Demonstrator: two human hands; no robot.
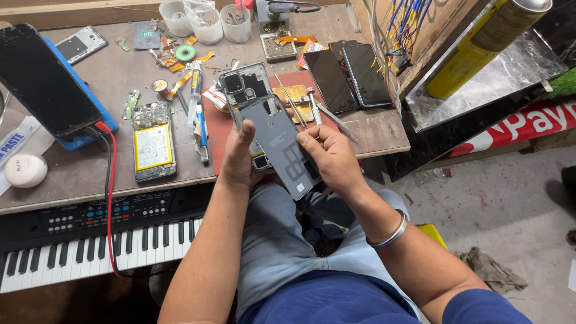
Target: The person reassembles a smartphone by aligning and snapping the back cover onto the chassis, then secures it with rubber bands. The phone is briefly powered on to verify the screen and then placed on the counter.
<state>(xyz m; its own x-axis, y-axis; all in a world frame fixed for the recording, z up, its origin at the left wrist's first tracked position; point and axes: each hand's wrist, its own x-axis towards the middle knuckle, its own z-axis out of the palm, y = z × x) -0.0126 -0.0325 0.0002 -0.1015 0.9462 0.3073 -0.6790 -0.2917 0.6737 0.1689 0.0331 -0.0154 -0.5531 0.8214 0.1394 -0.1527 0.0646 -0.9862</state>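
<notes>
**Two hands held a grey phone back cover over a cluttered repair table**

At the centre of the frame, the left hand and right hand held a grey phone back cover between them, above the person's lap and the front edge of the table. The left fingers were closed around the cover's left edge together with a phone frame behind it, thumb pressed on top. The right fingers pinched the cover's right edge. A steel bangle sat on the right wrist. To the left on the table lay an opened phone with a yellow battery. Dark phone screens lay at upper right. A keyboard sat at lower left.
</notes>
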